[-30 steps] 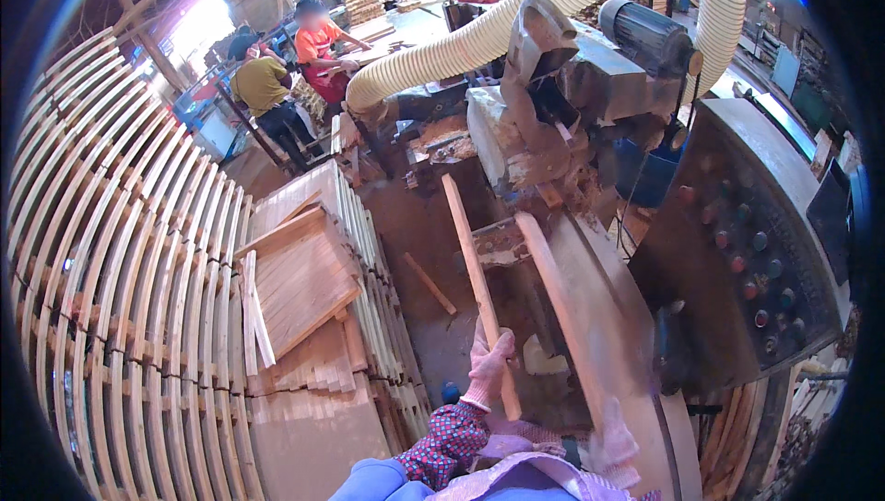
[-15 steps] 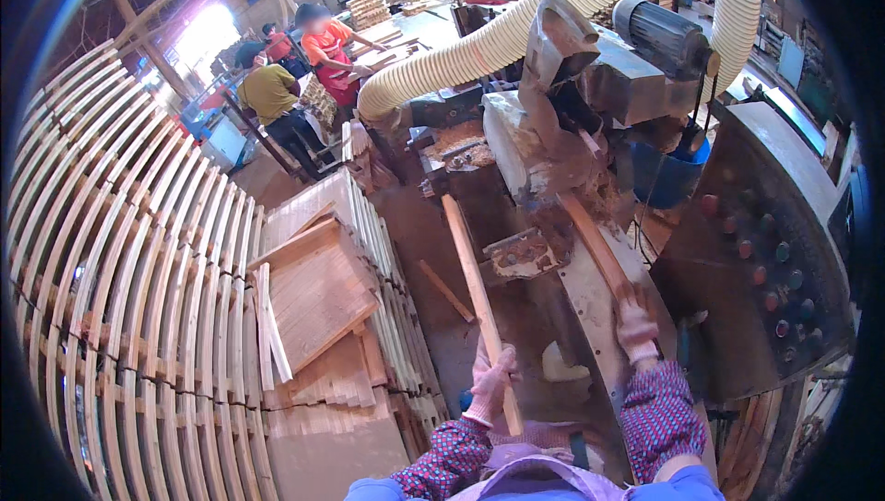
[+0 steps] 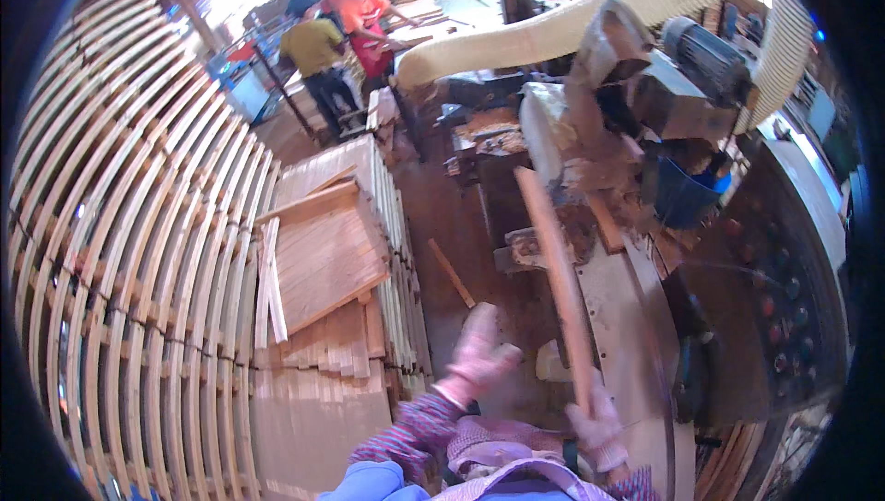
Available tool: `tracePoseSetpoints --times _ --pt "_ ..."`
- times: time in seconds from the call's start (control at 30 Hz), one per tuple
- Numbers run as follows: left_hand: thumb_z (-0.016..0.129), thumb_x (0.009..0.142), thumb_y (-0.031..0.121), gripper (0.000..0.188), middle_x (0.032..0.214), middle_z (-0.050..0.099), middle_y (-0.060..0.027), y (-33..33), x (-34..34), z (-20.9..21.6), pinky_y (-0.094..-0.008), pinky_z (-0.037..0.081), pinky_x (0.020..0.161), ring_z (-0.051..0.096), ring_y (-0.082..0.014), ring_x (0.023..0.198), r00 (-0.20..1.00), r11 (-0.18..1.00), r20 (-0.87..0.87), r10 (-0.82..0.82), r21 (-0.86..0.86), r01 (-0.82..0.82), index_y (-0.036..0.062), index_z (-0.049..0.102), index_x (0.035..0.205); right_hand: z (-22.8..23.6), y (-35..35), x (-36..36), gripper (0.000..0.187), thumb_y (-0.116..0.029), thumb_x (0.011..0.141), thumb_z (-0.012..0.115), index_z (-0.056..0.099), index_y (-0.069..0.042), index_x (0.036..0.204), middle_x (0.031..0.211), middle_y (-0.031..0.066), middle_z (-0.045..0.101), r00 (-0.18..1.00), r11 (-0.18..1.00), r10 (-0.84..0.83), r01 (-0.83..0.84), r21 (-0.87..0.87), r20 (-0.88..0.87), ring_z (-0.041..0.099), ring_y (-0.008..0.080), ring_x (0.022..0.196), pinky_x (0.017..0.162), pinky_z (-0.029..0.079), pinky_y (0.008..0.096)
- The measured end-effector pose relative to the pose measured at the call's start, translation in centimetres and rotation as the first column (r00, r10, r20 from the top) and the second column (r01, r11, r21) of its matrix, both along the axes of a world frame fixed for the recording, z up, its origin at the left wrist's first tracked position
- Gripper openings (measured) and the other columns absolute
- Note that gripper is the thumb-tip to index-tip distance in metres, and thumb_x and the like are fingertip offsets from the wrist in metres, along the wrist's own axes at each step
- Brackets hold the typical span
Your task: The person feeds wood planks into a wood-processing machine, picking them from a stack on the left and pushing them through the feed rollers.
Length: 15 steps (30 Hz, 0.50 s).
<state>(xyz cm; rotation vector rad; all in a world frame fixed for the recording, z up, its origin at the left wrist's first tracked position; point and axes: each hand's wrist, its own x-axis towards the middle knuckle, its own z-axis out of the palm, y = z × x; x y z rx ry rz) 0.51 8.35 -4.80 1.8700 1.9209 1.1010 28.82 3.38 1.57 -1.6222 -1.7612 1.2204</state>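
Note:
My right hand (image 3: 599, 427), in a pale pink work glove, grips the lower end of a long wooden strip (image 3: 557, 284). The strip slants up and away from me, past the left side of the machine's table (image 3: 618, 321). My left hand (image 3: 479, 353), gloved alike, is held out to the left of the strip with fingers apart and nothing in it. A shorter-looking wooden piece (image 3: 605, 223) lies on the machine table, its far end running under the dusty machine head (image 3: 576, 118).
To the left stand stacked wooden panels (image 3: 323, 261) and a tall rack of slats (image 3: 138, 252). A control panel with buttons (image 3: 784, 298) is at right, below a blue bucket (image 3: 687, 192). A ribbed hose (image 3: 572, 31) crosses overhead. Two people (image 3: 318, 49) work farther back.
The wooden strip has passed from my left hand to my right. My right hand has left the piece on the machine table and drawn back. My left hand has opened and risen.

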Motion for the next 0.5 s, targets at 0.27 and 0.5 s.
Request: tracePoseSetpoints --times 0.27,0.5 --pt "0.076 0.078 0.046 0.108 0.156 0.026 -0.0294 -6.7 -42.9 -3.3 -0.0439 0.033 0.117 0.032 -0.042 0.143 0.372 0.293 -0.448 0.813 -0.238 -0.926 -0.0051 0.018 0.153 -12.0 -6.0 13.5 0.059 -0.017 0.092 0.063 0.045 0.002 0.144 0.145 0.027 0.047 0.659 0.842 -0.179 -0.281 0.46 0.73 0.051 0.0439 0.128 0.11 0.042 0.0462" --pt "0.079 0.07 0.061 0.124 0.159 0.029 -0.0203 -8.5 -56.6 -4.4 -0.0481 0.029 0.118 0.028 -0.0359 0.147 0.38 0.063 -0.618 0.688 -0.471 -0.88 0.0058 0.012 0.158 -14.1 12.0 9.1 0.05 -0.027 0.103 0.045 0.044 -0.004 0.148 0.151 0.0202 0.043 0.372 0.837 -0.274 -0.362 0.41 0.887 0.039 0.0396 0.14 0.119 0.025 0.0495"
